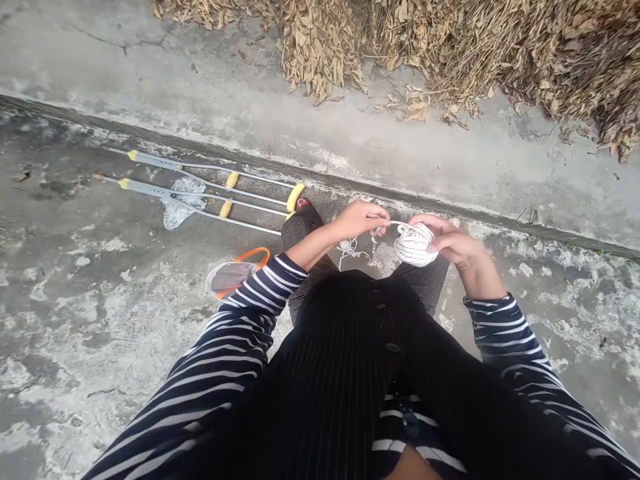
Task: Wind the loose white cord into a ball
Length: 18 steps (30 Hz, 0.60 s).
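My right hand (pixel 450 241) grips a wound ball of white cord (pixel 414 245) with dark flecks, thumb on the near side and fingers behind it. To its left, my left hand (pixel 364 220) is closed in a pinch on the cord's free strand, which runs a short way across to the top of the ball. Below my left hand, a loose tangle of the same white cord (pixel 347 248) shows between my legs, partly hidden by my trousers.
Two crutches (pixel 210 190) with yellow pads lie on the concrete at left, a crumpled clear plastic bag (pixel 175 217) under them. Nearer stands a mesh bag (pixel 217 279) with orange trim, partly behind my left sleeve. Dry leaves (pixel 320 47) cover the raised ledge ahead.
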{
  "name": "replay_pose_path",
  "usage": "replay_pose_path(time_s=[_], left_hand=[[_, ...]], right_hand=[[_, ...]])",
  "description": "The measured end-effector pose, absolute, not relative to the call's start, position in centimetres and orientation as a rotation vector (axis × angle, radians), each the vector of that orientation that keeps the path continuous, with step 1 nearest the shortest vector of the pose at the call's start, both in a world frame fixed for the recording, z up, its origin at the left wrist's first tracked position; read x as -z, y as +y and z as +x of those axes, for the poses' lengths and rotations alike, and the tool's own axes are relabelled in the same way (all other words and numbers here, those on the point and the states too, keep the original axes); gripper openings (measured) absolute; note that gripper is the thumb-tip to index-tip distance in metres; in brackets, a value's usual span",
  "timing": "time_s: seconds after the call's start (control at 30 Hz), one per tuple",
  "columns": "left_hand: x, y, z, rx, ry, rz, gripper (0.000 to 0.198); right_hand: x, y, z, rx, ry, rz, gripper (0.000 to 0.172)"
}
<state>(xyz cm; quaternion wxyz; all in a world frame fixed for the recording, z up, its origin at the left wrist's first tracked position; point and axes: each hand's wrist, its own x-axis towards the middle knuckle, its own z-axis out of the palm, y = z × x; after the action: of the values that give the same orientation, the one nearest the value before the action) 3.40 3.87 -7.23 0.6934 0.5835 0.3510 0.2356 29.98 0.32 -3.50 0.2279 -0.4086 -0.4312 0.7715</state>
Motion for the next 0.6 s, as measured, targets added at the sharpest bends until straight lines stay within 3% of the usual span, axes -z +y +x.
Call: replay_pose_path(time_s=[0.23,0.37,0.6], left_hand=[[0.2,5.8,0.6,-0.453,0.601,1.259,0.042],[2.3,6.7,1.1,-0.518,0.684,1.119,0.043],[6.2,5.1,0.3,-0.508,0.718,1.182,0.022]], right_hand=[[2.8,0.7,29.2,-2.179,-1.299,-1.000,0.053],[2.1,1.1,28.7,-2.163,-1.340,-0.947,0.053],[2.9,0.9,29.4,-2.093,-1.167,-1.034,0.051]])
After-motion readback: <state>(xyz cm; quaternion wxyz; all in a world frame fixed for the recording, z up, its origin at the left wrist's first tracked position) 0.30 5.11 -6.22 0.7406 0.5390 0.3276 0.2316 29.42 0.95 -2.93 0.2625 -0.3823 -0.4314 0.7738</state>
